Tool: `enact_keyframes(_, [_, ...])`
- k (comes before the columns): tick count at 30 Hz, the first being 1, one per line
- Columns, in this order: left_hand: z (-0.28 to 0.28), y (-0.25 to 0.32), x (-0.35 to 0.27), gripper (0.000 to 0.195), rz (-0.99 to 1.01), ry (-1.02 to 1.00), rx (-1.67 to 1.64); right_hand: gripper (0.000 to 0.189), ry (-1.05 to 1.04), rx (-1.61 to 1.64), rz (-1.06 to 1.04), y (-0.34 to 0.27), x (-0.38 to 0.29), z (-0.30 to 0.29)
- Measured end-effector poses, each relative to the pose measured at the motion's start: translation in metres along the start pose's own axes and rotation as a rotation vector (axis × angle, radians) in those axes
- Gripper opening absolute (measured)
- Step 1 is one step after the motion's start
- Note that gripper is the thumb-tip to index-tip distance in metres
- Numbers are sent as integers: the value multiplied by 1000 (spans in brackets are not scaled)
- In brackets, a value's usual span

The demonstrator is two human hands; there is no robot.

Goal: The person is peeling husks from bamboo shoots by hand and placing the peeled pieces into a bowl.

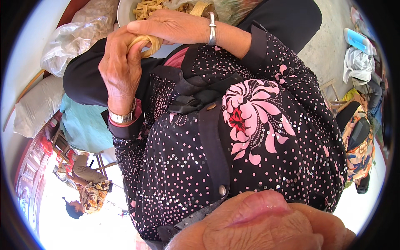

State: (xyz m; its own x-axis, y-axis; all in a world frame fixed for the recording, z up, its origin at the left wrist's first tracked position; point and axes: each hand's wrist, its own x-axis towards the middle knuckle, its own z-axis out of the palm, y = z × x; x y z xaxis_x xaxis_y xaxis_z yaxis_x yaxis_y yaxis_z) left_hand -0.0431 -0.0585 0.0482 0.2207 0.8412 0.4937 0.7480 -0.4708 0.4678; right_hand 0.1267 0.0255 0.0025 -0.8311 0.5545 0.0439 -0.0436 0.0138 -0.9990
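My left hand (120, 62), with a metal watch on its wrist, pinches a looped, yellow-tan flat strip (153, 47) between thumb and fingers. My right hand (178, 26), wearing a silver bangle, reaches across from the right and meets the left at the same strip. Its fingertips are partly hidden behind the loop. Just beyond both hands is a white basin (123, 12) of small folded tan pieces (145, 9) that look like the same material. A longer tan strip (200, 8) lies in it near my right wrist, beside clear plastic.
Clear plastic sacks (78, 40) stand beyond my left knee, with a pale sack (39, 104) and a teal cloth (84, 122) nearer. A seated person (90, 190) is behind at left. Another person in a floral garment (359, 140) sits at right. A blue-and-white container (359, 40) stands far right.
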Motion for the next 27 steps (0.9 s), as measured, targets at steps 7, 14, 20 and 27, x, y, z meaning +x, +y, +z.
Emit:
enact_keyframes(7, [16,-8,2,19,-786,86,-1388,50,159,-1,-67,12,-8,-8])
enact_keyframes(14, [40,1,3,39,-609,-2,-931,42,186,133,-32,34,-27,-23])
enact_keyframes(20, [57,22,12,43,-867,-68,-712,39,254,20,-112,68,-14,-9])
enact_keyframes(27, [54,17,3,55,-930,27,-1036,38,467,-221,-241,43,-22,-20])
